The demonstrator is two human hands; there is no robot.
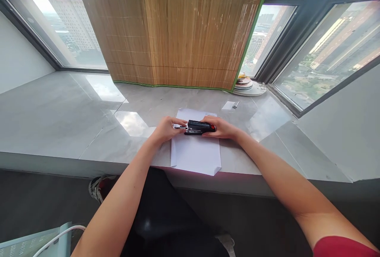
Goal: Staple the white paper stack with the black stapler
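Red sleeve fabric [341, 247] is seen at the lower right edge, closest to the lens, and both bare forearms are stretched forward from there to a grey stone sill [59, 118]. On the sill a white sheet of paper [194, 154] is laid flat, its near edge just past the sill's front lip. A black stapler [198, 127] with a red end is held over the far half of the sheet, lying lengthwise from left to right. The right hand [223, 129] is wrapped around the stapler's red end, fingers curled and pressed together over its top. The left hand [166, 129] is set at the other end, its fingertips pinched on the metal front part; whether anything small is gripped there cannot be told. Behind the hands a bamboo blind [178, 31] hangs down to the sill. Stacked plates [245, 85] are placed at the blind's right corner, and a small white slip [229, 105] lies near them, well apart from the sheet
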